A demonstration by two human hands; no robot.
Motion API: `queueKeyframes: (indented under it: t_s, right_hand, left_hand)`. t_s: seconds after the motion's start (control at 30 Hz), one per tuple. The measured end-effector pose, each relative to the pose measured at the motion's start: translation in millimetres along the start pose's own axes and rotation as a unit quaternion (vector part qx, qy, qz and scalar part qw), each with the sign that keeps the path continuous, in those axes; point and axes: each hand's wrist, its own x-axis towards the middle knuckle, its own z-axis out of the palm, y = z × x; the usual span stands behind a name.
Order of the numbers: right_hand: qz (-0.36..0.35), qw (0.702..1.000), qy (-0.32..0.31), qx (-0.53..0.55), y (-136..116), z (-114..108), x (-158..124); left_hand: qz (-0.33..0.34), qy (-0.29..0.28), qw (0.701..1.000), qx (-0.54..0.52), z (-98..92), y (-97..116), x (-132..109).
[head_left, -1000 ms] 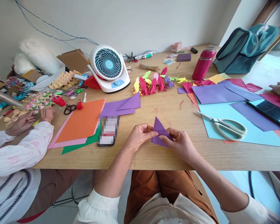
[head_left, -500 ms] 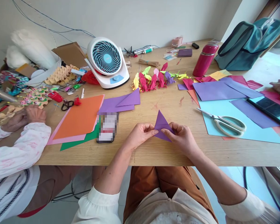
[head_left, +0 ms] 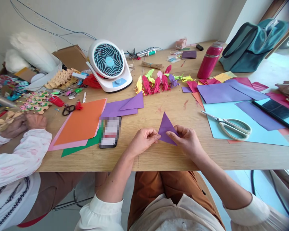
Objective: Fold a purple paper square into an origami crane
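A folded piece of purple origami paper (head_left: 167, 127) is held just above the table's front part, its point facing away from me. A crease line runs across its middle. My right hand (head_left: 189, 140) is closed on the paper's right side, thumb on top and fingers beneath. At the left corner, my left hand (head_left: 144, 141) pinches the edge between thumb and curled fingers. To the left lies a phone (head_left: 110, 132) with a blurred screen. White-handled scissors (head_left: 234, 127) rest on light blue paper (head_left: 262, 138) at the right.
A fan (head_left: 109, 64) stands behind several folded paper flowers (head_left: 156, 81). Orange paper (head_left: 80, 123) and purple sheets (head_left: 125, 107) lie left. A pink-red bottle (head_left: 209, 61) and a teal bag (head_left: 245, 48) stand at the back right. Another person's hands (head_left: 26, 125) work at far left.
My left thumb and fingers have slid slightly outward to the purple paper's left corner, uncovering more of it. My right hand keeps its grip. The view has shifted slightly.
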Motion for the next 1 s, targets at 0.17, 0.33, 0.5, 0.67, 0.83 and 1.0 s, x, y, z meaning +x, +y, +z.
queueKeyframes:
  t_s: [0.17,0.33,0.5,0.67,0.83,1.0]
  right_hand:
    - [0.011,0.999,-0.01,0.032,-2.1,-0.2,0.5]
    - [-0.001,0.999,-0.046,0.009,1.2,0.6,-0.7]
    - [0.0,0.996,-0.085,0.016,3.9,1.2,-0.6]
    - [-0.002,0.994,-0.102,0.026,0.5,1.1,-0.7]
    - [-0.01,0.993,-0.112,0.023,-0.4,0.8,-2.3]
    - [-0.019,0.988,-0.148,0.028,2.6,0.9,-2.9]
  left_hand:
    - [0.032,-0.018,0.998,0.046,-2.3,5.0,-2.5]
    - [0.057,-0.003,0.998,0.032,2.0,5.7,1.6]
    - [0.069,0.014,0.997,0.002,4.5,0.1,5.5]
    - [0.066,0.041,0.996,-0.035,2.1,-0.2,5.5]
    - [0.082,0.03,0.996,-0.005,1.8,6.6,4.9]
    - [0.105,0.033,0.994,0.011,2.2,9.3,2.9]
